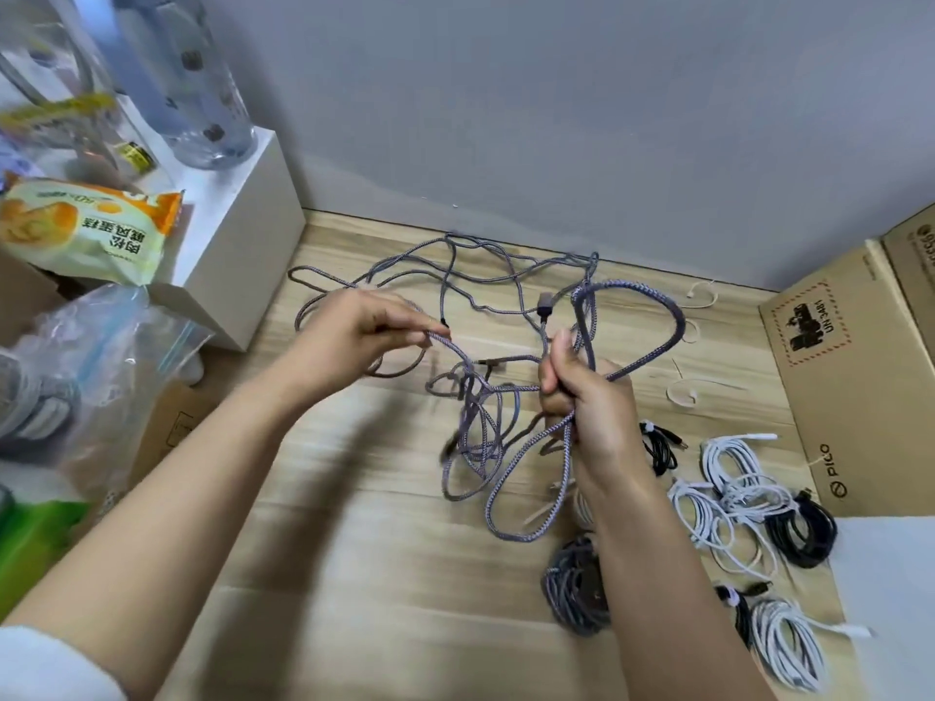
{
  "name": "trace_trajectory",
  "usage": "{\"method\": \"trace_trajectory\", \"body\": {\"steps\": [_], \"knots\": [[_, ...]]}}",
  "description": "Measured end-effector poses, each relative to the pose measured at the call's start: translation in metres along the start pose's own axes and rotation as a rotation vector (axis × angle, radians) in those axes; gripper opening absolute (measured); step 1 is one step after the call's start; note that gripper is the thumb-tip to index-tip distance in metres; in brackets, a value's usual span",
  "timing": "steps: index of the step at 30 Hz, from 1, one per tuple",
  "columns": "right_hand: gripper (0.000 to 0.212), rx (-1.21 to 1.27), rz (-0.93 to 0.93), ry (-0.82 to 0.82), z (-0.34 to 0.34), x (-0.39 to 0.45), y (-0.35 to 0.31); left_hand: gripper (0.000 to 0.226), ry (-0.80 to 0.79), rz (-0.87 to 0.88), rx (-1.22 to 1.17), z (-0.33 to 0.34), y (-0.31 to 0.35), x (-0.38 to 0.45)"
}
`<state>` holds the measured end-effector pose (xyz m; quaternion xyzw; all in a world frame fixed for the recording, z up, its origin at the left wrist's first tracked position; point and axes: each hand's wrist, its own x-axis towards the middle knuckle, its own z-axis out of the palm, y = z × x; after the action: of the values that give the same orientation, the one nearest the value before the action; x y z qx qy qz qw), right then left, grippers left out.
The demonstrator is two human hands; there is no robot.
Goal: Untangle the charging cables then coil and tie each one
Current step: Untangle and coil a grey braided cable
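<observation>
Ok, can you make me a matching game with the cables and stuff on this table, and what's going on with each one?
Things:
1. grey braided tangle
2. white coiled cables
3. water bottle
4. snack packet

States:
A. stands on the white box
B. lies at the left edge, printed yellow and orange
C. gripped by both hands
D. lie bundled on the table at right

Pairs: 1-C, 2-D, 3-A, 4-B. The left hand pinches one strand; the right hand grips a bunch of loops.
</observation>
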<state>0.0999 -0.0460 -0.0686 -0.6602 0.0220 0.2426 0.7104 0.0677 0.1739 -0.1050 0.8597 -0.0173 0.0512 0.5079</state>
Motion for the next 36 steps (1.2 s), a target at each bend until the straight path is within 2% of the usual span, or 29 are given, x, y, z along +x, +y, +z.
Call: {"method": "trace_trajectory", "body": {"steps": [3,5,9,12,13,15,19,22,25,28,30,31,36], "knots": [[0.038,0.076,0.029,-0.003,-0.009,-0.004,-0.008,0.018,0.263,-0.299,-0.087,-0.004,-0.029,0.003],[0.038,0.037,0.01,-0.012,-0.013,-0.005,-0.009,0.015,0.349,-0.419,-0.087,-0.001,-0.043,0.004],[0.039,-0.03,-0.036,-0.025,-0.007,-0.012,-0.009,0.012,0.444,-0.484,0.076,0.007,-0.045,0.015],[0.035,0.132,-0.028,0.042,-0.023,-0.02,-0.02,0.018,0.617,-0.688,0.23,-0.023,-0.068,0.011],[0.036,0.134,-0.042,0.064,-0.031,-0.022,-0.025,0.019,0.629,-0.763,0.288,-0.032,-0.076,0.007],[0.038,0.105,-0.063,0.067,-0.039,-0.023,-0.031,0.02,0.542,-0.787,0.382,-0.037,-0.082,0.002],[0.039,0.114,-0.04,0.022,-0.028,-0.016,-0.026,0.024,0.364,-0.569,0.471,-0.009,-0.059,0.008],[0.042,0.157,0.026,0.019,-0.024,-0.016,-0.02,0.032,0.391,-0.398,0.518,0.005,-0.03,0.002],[0.04,0.193,0.08,0.009,-0.024,-0.021,-0.015,0.023,0.377,-0.243,0.285,0.023,0.009,-0.014],[0.038,0.222,0.084,-0.02,-0.02,-0.035,-0.012,0.024,0.089,-0.164,-0.04,0.045,0.038,-0.04],[0.036,0.262,0.106,-0.054,-0.017,-0.042,-0.011,0.033,-0.096,-0.135,-0.069,0.064,0.035,-0.054],[0.036,0.29,0.12,-0.068,-0.018,-0.049,-0.013,0.036,-0.127,-0.126,-0.05,0.073,0.032,-0.062],[0.036,0.324,0.104,-0.105,-0.024,-0.077,-0.024,0.024,0.002,-0.313,-0.251,0.102,0.013,-0.092]]}}
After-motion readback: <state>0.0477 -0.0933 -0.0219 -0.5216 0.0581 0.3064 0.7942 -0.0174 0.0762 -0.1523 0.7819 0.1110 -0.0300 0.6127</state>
